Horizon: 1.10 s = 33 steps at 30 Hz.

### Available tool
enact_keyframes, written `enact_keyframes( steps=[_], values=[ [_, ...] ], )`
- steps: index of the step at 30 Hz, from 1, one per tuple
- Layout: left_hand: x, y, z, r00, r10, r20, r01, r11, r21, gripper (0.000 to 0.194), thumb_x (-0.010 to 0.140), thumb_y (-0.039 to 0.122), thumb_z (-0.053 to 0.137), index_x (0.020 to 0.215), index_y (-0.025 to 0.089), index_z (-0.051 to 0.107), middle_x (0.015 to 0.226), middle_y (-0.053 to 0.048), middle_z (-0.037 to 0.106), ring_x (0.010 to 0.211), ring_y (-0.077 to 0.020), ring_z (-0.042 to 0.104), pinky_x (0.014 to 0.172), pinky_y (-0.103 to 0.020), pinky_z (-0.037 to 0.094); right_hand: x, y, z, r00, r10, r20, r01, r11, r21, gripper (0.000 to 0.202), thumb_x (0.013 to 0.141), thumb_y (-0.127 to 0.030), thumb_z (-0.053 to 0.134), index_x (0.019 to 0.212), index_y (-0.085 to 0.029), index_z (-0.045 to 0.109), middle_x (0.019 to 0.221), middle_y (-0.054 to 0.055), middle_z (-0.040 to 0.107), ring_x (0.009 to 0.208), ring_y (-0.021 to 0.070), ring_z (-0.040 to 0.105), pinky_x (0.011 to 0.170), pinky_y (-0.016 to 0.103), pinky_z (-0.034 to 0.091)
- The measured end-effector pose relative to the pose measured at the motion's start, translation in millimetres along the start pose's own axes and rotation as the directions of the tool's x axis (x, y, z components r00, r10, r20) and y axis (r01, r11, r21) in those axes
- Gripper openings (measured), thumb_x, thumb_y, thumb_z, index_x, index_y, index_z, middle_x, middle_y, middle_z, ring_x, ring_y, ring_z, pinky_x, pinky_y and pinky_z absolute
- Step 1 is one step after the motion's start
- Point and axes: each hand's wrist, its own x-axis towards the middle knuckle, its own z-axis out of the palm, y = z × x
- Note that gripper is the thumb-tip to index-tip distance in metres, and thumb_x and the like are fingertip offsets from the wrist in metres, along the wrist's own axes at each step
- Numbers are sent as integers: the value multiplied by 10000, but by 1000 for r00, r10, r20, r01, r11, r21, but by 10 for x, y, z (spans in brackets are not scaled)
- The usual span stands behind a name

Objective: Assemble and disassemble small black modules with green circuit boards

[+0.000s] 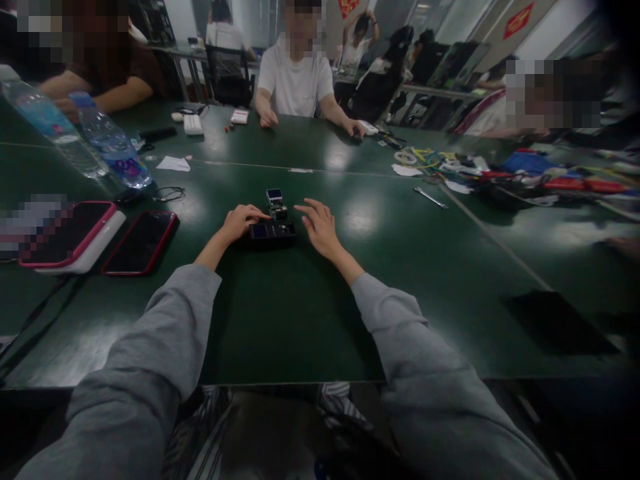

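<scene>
A black box-shaped device (273, 233) with a small screen and buttons lies on the dark green table in front of me. Just behind it is a small electronic module (276, 203) with a bare circuit board and a little screen at its far end. My left hand (240, 223) rests at the left end of the black device, index finger stretched toward the gap between device and module. Whether that fingertip touches either one, I cannot tell. On the other side, my right hand (320, 228) is open, fingers apart and pointing at the module without holding anything.
Left of me lie a red-edged phone (141, 243), a pink-framed tablet-like device (70, 233) and two water bottles (113, 143). A wrench (430, 198) and tangled cables (480, 170) are on the right, with a black flat item (560, 322) nearer. People sit across the table.
</scene>
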Motion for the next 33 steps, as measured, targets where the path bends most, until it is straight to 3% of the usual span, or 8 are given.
enact_keyframes(
  steps=[5, 9, 15, 20, 23, 27, 29, 33],
  values=[
    [33, -78, 20, 998, 59, -12, -60, 998, -37, 397, 954, 221, 475, 1193, 333, 772, 1309, -35, 711, 1236, -236, 602, 1104, -446, 447, -41, -3, 40, 986, -102, 133, 111, 992, -58, 485, 1055, -306, 411, 1521, -438, 408, 1624, 14, 370, 1454, 315, 359, 1127, 624, 406],
    [49, -110, 10, 994, 107, 18, -105, 992, -76, 387, 948, 237, 484, 1206, 299, 766, 1327, -54, 706, 1239, -218, 618, 1119, -427, 441, -65, -48, 61, 985, -90, 147, 103, 991, -84, 539, 1036, -267, 454, 1539, -443, 370, 1602, 28, 381, 1457, 323, 360, 1138, 626, 408],
    [33, -96, 14, 1000, 7, -13, -8, 996, -88, 386, 973, 281, 475, 1259, 292, 732, 1319, -49, 717, 1225, -237, 626, 1085, -438, 471, -62, -97, 8, 1000, 8, 16, -6, 990, -139, 389, 1061, -485, 410, 1347, -257, 543, 1373, 154, 521, 1264, 352, 524, 997, 578, 512],
    [68, -169, 74, 998, 34, -62, -42, 990, -133, 342, 966, 288, 506, 1195, 259, 759, 1258, -61, 740, 1163, -242, 656, 1044, -422, 490, -43, -70, -23, 981, 73, -182, -95, 989, -111, 441, 1064, -567, 331, 1125, -213, 586, 1121, 134, 615, 1082, 305, 595, 959, 527, 524],
    [91, -207, 103, 997, 30, -74, -40, 989, -146, 323, 961, 278, 522, 1166, 258, 770, 1225, -65, 751, 1136, -246, 667, 1028, -420, 493, -42, -64, -27, 983, 16, -180, -31, 996, -82, 374, 1065, -487, 386, 1242, -206, 558, 1229, 142, 615, 1152, 306, 585, 983, 511, 516],
    [100, -216, 110, 996, 31, -81, -42, 990, -133, 310, 962, 260, 527, 1148, 278, 774, 1215, -55, 752, 1138, -244, 662, 1032, -429, 486, -47, -75, -25, 995, -101, 7, 101, 990, -99, 404, 1019, -311, 487, 1413, -227, 480, 1437, 133, 552, 1300, 330, 528, 1001, 527, 505],
    [101, -214, 108, 997, 29, -76, -39, 992, -124, 311, 963, 252, 527, 1150, 279, 775, 1215, -53, 752, 1133, -243, 663, 1029, -430, 487, -48, -68, -20, 995, -94, 41, 98, 991, -94, 437, 992, -244, 488, 1428, -234, 475, 1443, 126, 555, 1301, 331, 529, 993, 534, 507],
    [106, -215, 113, 997, 26, -79, -34, 994, -104, 314, 967, 256, 525, 1155, 271, 776, 1223, -54, 750, 1126, -246, 665, 1016, -427, 490, -42, -9, 10, 998, -61, -5, 61, 998, -25, 428, 962, -188, 464, 1387, -212, 512, 1374, 130, 590, 1248, 313, 550, 1027, 518, 495]
  ],
)
